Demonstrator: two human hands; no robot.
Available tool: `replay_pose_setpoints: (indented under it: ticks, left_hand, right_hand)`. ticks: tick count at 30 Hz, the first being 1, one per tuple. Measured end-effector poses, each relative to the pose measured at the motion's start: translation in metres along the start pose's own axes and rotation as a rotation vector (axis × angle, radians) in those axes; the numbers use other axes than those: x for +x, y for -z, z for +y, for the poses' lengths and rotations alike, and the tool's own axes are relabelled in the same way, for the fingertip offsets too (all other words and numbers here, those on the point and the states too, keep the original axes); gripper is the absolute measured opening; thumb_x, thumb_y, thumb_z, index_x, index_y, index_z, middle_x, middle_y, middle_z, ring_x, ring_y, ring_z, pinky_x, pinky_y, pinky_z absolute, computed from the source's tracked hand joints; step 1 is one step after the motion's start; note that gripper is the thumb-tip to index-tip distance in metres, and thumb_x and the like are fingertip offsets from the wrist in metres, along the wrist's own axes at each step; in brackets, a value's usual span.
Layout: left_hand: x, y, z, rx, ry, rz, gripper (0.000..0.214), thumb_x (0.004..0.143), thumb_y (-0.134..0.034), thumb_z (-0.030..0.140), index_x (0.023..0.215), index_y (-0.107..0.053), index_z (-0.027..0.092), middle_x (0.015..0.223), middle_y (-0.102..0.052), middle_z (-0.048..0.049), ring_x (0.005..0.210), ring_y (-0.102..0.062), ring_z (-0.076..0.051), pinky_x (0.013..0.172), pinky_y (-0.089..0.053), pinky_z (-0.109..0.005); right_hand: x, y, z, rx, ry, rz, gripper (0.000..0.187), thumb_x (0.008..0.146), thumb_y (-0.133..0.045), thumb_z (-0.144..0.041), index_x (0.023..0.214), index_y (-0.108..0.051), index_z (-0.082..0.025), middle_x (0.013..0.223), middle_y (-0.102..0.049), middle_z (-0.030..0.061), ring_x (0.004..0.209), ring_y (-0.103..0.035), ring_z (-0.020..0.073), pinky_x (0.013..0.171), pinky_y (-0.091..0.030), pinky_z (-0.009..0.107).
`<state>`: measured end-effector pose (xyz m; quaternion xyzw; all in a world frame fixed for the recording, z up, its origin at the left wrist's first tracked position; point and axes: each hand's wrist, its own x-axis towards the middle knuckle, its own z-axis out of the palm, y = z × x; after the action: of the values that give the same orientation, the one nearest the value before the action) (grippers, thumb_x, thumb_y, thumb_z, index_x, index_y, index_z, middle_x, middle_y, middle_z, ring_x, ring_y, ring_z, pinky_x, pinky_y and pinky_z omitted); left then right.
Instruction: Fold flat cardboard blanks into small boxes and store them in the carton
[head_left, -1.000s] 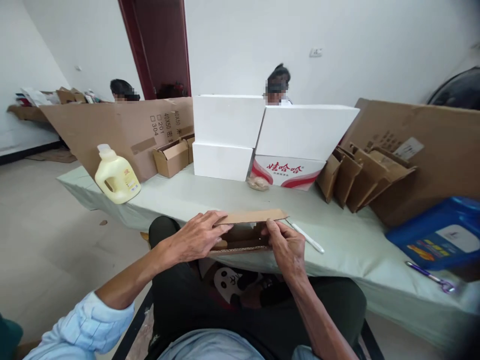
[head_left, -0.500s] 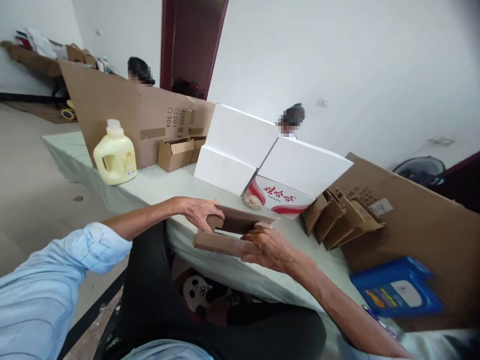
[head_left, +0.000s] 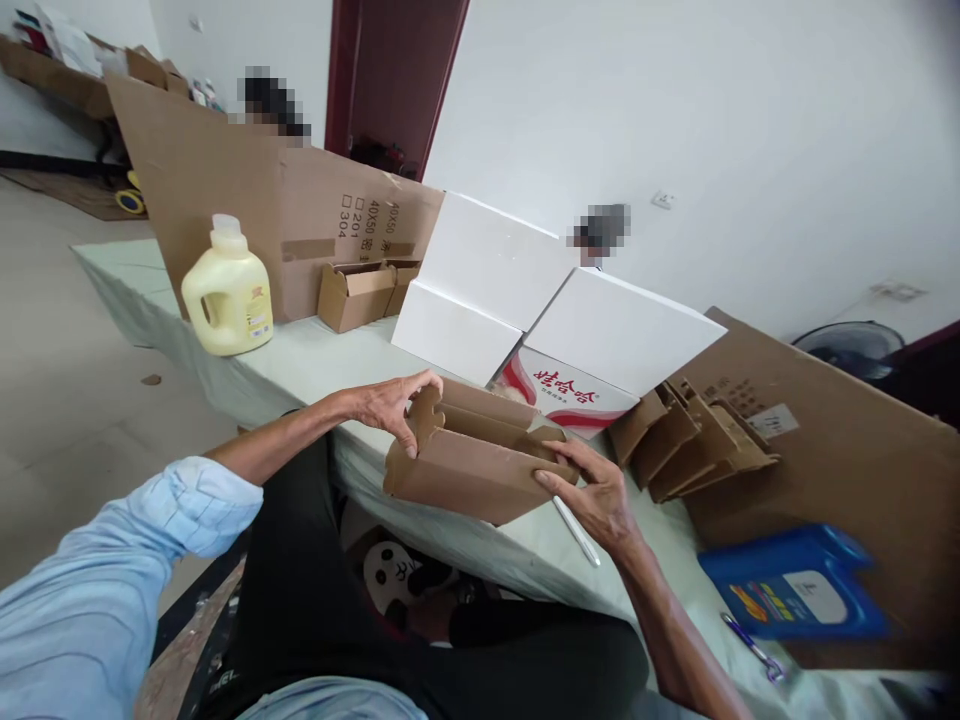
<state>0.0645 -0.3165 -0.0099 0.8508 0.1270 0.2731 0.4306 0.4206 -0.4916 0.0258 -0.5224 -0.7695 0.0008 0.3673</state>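
A small brown cardboard box [head_left: 469, 465] is lifted just above the front edge of the table [head_left: 315, 362], partly folded with its top flaps up. My left hand [head_left: 390, 402] pinches the box's left end flap, thumb in front and fingers behind. My right hand [head_left: 596, 492] grips the box's right end, fingers curled over the front wall. A white pen [head_left: 576, 531] lies on the table right below my right hand.
A yellow detergent jug [head_left: 223, 292] stands at the far left. White foam boxes [head_left: 495, 262] and a red-printed carton [head_left: 566, 385] sit behind. Folded brown boxes [head_left: 694, 440] lean to the right, other small boxes [head_left: 358, 292] to the left. A blue container [head_left: 795, 585] and scissors [head_left: 754, 650] lie near right. Two people sit behind cardboard sheets.
The flat cardboard piece has been raised off the table and folded up into a box shape. My view has swung left and tilted; both hands have stayed on the box's ends.
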Motion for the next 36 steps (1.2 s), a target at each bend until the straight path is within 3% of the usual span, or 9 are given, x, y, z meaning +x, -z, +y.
replay_pose_setpoints:
  ticks: [7, 11, 13, 17, 20, 23, 29, 33, 36]
  left_hand:
    - [0.0, -0.021, -0.017, 0.007, 0.042, 0.503, 0.079, 0.053, -0.102, 0.036, 0.106, -0.044, 0.026, 0.096, -0.055, 0.0055, 0.086, -0.052, -0.013, 0.082, -0.043, -0.027]
    - [0.006, -0.034, -0.03, 0.088, 0.089, 0.738, 0.08, 0.05, -0.102, 0.041, 0.104, -0.045, 0.025, 0.093, -0.054, 0.0065, 0.085, -0.053, -0.014, 0.083, -0.044, -0.028]
    - [0.007, -0.041, -0.035, 0.113, 0.096, 0.823, 0.08, 0.051, -0.101, 0.047, 0.105, -0.046, 0.025, 0.095, -0.055, 0.0054, 0.085, -0.055, -0.015, 0.083, -0.046, -0.029]
    - [0.009, -0.049, -0.045, 0.203, 0.161, 0.945, 0.081, 0.052, -0.098, 0.058, 0.109, -0.049, 0.026, 0.1, -0.058, 0.0032, 0.086, -0.06, -0.018, 0.081, -0.051, -0.032]
    - [0.012, -0.05, -0.05, 0.234, 0.182, 0.999, 0.091, 0.051, -0.094, 0.07, 0.118, -0.05, 0.025, 0.107, -0.062, -0.0008, 0.093, -0.065, -0.023, 0.085, -0.056, -0.038]
    - [0.016, -0.05, -0.052, 0.259, 0.193, 1.026, 0.113, 0.047, -0.091, 0.081, 0.133, -0.047, 0.023, 0.115, -0.065, -0.0072, 0.103, -0.068, -0.03, 0.094, -0.059, -0.048]
    - [0.027, -0.049, -0.047, 0.303, 0.249, 0.976, 0.131, 0.048, -0.088, 0.086, 0.152, -0.044, 0.02, 0.13, -0.065, -0.0166, 0.119, -0.067, -0.042, 0.106, -0.056, -0.064]
    - [0.036, -0.053, -0.032, 0.347, 0.238, 0.893, 0.125, 0.06, -0.085, 0.081, 0.159, -0.04, 0.019, 0.136, -0.063, -0.0174, 0.119, -0.068, -0.04, 0.102, -0.06, -0.061]
    - [0.038, -0.057, -0.024, 0.405, 0.203, 0.817, 0.113, 0.072, -0.075, 0.081, 0.159, -0.042, 0.017, 0.134, -0.061, -0.0177, 0.113, -0.069, -0.037, 0.092, -0.064, -0.055]
  right_hand:
    - [-0.022, -0.035, 0.014, 0.171, -0.205, 0.325, 0.045, 0.086, -0.083, -0.057, 0.115, -0.08, -0.023, 0.098, -0.069, 0.0046, 0.091, -0.064, 0.0244, 0.084, -0.054, 0.038]
    - [-0.036, -0.058, 0.016, 0.334, -0.39, 0.465, 0.081, 0.076, -0.09, -0.059, 0.144, -0.064, -0.023, 0.123, -0.07, 0.0088, 0.101, -0.066, 0.0258, 0.09, -0.057, 0.039]
    - [-0.047, -0.069, 0.014, 0.441, -0.475, 0.433, 0.09, 0.071, -0.093, -0.059, 0.147, -0.061, -0.022, 0.124, -0.072, 0.0098, 0.101, -0.067, 0.027, 0.09, -0.058, 0.039]
    - [-0.064, -0.085, 0.01, 0.667, -0.508, 0.178, 0.056, 0.078, -0.087, -0.061, 0.114, -0.075, -0.021, 0.104, -0.076, 0.0069, 0.096, -0.068, 0.0271, 0.085, -0.059, 0.038]
    - [-0.073, -0.086, 0.01, 0.628, -0.449, 0.05, 0.041, 0.088, -0.076, -0.057, 0.104, -0.074, -0.02, 0.101, -0.074, 0.0054, 0.096, -0.065, 0.0251, 0.085, -0.056, 0.035]
    - [-0.08, -0.08, 0.009, 0.506, -0.432, -0.047, 0.03, 0.091, -0.069, -0.048, 0.083, -0.065, -0.019, 0.079, -0.062, -0.0007, 0.077, -0.055, 0.0173, 0.068, -0.047, 0.026]
    - [-0.095, -0.078, -0.002, 0.459, -0.445, -0.035, 0.04, 0.087, -0.063, -0.036, 0.064, -0.033, -0.023, 0.063, -0.03, -0.006, 0.061, -0.027, 0.0094, 0.051, -0.019, 0.025]
    - [-0.109, -0.076, -0.01, 0.485, -0.419, 0.016, 0.04, 0.09, -0.06, -0.039, 0.064, -0.033, -0.023, 0.063, -0.03, -0.0056, 0.06, -0.027, 0.0094, 0.051, -0.02, 0.025]
    - [-0.128, -0.049, -0.01, 0.456, -0.453, 0.22, 0.035, 0.091, -0.063, -0.044, 0.068, -0.049, -0.022, 0.067, -0.048, -0.0028, 0.063, -0.041, 0.0124, 0.053, -0.033, 0.024]
